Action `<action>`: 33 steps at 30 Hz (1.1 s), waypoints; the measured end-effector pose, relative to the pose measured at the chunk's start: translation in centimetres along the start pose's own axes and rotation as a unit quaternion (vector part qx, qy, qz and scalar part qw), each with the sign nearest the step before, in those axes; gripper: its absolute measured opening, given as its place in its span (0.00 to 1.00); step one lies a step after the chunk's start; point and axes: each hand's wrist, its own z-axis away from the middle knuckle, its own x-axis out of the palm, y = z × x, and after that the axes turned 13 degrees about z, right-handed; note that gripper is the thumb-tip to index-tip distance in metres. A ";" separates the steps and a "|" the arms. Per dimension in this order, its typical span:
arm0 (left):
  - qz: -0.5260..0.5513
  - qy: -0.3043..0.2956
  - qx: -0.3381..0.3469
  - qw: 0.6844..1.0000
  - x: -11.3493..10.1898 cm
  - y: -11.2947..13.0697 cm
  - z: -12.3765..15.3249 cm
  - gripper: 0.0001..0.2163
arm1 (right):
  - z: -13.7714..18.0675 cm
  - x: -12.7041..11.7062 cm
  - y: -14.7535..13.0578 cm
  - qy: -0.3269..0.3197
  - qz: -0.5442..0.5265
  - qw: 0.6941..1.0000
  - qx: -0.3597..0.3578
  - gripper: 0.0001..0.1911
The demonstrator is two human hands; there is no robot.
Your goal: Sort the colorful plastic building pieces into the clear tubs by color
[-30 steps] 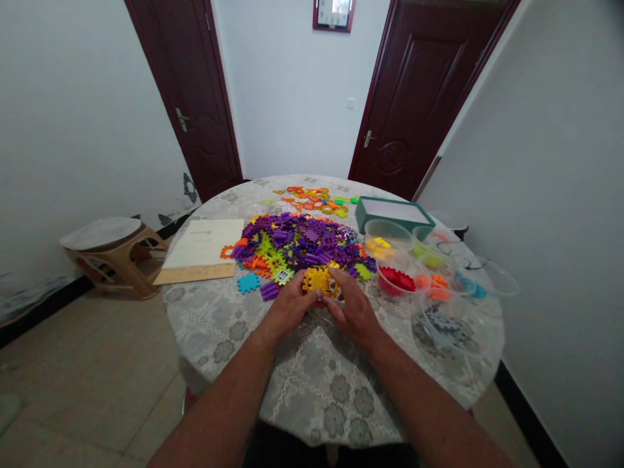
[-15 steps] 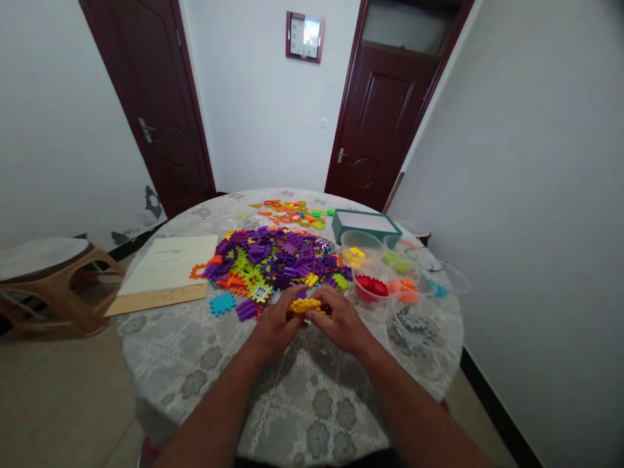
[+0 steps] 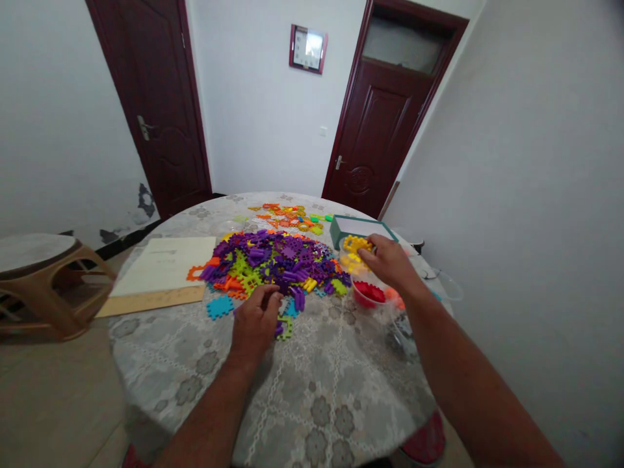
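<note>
My right hand is stretched out to the right and closed on a clump of yellow plastic pieces, held over a clear bowl with yellow pieces. My left hand rests palm down at the near edge of a big pile of mostly purple interlocking pieces, its fingers curled on the loose pieces there. What is under those fingers is hidden. A red-filled bowl sits just below my right wrist.
The round table has a grey patterned cloth. A smaller orange and green heap lies at the far side, next to a green box. A pale board lies at the left. A wooden stool stands beside the table.
My two hands held the yellow clump together in front of me. Now my right hand has carried it out to the yellow bowl, and my left hand has dropped to the pile's edge.
</note>
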 end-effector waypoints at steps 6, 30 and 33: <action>-0.011 0.058 0.001 0.998 -0.5 0.1 -0.6 0.07 | -6.6 4.1 4.3 -0.143 0.156 0.977 0.026 0.16; -0.077 0.065 -0.004 0.995 -0.2 -1.3 -0.8 0.07 | 5.6 7.1 -10.0 -0.081 -0.123 0.973 -0.178 0.17; -0.109 0.054 0.023 0.992 -0.1 -1.6 -0.7 0.08 | 7.7 9.9 -12.4 -0.091 -0.122 0.976 -0.154 0.24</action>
